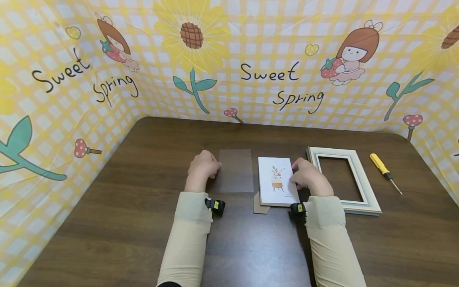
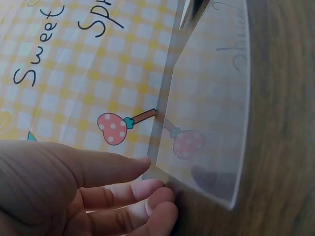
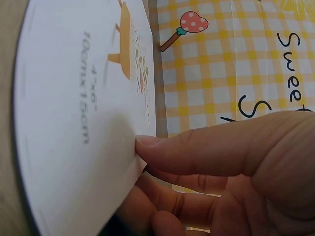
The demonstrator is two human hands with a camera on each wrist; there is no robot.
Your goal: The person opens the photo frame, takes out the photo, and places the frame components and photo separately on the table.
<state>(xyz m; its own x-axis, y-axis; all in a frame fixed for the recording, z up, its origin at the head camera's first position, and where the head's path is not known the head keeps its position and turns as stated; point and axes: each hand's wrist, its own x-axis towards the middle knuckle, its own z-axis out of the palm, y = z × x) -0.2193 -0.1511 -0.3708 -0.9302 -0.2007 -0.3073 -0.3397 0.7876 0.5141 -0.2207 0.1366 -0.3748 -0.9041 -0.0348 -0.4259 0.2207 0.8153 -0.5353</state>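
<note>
A clear sheet (image 1: 236,171) lies on the table, with my left hand (image 1: 203,165) beside its left edge. In the left wrist view, the thumb (image 2: 115,166) and loosely bent fingertips come right up to the edge of the sheet (image 2: 211,118), without closing on it. To the right, a white picture card (image 1: 276,179) with a printed potted plant rests on a backing board, whose brown stand (image 1: 260,204) sticks out at the lower left. My right hand (image 1: 310,177) pinches the card's right edge, thumb (image 3: 192,145) on top and fingers underneath.
A pale picture frame (image 1: 363,175) with an open middle lies right of my right hand. Beyond it is a screwdriver (image 1: 381,165) with a yellow handle. A checked cloth backdrop (image 1: 215,95) rises along the back and left table edges.
</note>
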